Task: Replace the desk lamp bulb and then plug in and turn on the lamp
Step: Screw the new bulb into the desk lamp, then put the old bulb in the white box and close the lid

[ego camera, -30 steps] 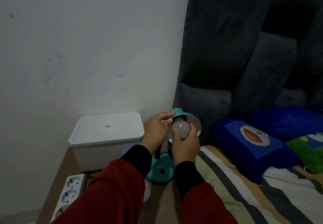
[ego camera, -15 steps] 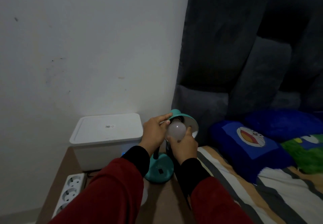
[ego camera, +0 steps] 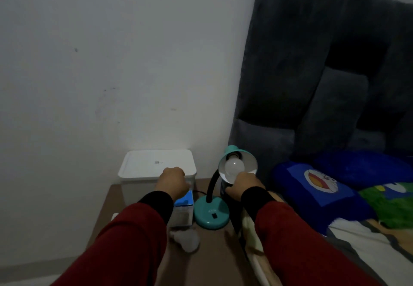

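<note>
Bulb (ego camera: 234, 166) sits in the teal lamp (ego camera: 212, 213) shade, lamp base on the brown bench (ego camera: 214, 252). Right hand (ego camera: 242, 185) grips the shade's lower rim; left hand (ego camera: 173, 182) is fisted (contents hidden) before the white box (ego camera: 156, 165). Second bulb (ego camera: 187, 240) lies on the bench. White wall (ego camera: 111, 62), dark headboard (ego camera: 312, 73), bed (ego camera: 357, 241) at right.

A white frosted bulb (ego camera: 233, 167) sits in the teal gooseneck desk lamp (ego camera: 223, 187) on the brown bench (ego camera: 214, 250); the right hand (ego camera: 242, 184) touches its shade, and the left hand (ego camera: 173, 179) hangs fisted before a white lidded box (ego camera: 147, 165).
</note>
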